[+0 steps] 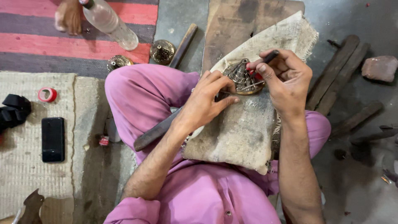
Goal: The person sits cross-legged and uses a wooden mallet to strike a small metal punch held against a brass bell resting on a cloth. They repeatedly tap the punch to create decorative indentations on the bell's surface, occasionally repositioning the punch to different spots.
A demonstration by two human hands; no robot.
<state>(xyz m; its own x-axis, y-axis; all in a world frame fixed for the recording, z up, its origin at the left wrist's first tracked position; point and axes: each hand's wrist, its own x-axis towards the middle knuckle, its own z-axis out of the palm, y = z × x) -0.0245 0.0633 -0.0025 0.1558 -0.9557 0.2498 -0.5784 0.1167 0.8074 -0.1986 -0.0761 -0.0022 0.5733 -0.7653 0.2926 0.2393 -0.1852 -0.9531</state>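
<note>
One ornate domed brass piece point(243, 79), steadied on one burlap cloth point(244, 128) by the left hand point(206, 103), is worked with one dark tool point(269, 57) gripped by the right hand point(286, 79); two similar brass pieces point(162, 51) lie nearby.

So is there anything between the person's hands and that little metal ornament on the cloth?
Nothing visible is in the way. The left hand steadies the metal ornament at its edge on the cloth, and the right hand holds a dark tool just above it, with its fingers touching the ornament.
</note>
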